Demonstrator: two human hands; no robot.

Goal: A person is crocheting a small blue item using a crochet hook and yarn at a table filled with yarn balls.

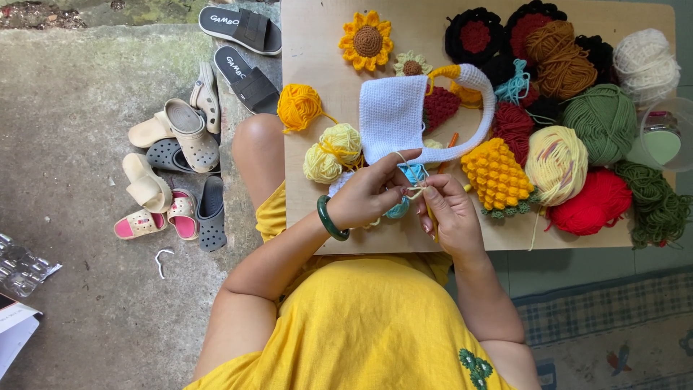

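Both hands, left hand (364,196) and right hand (449,209), pinch blue crochet piece (413,173) and hook (431,217).

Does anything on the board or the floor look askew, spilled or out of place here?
Nothing looks damaged or spilled. The only disorder is the heap of plastic clogs and sandals lying at mixed angles on the concrete floor, and a loose tangle of dark green yarn hanging over the wooden board's edge.
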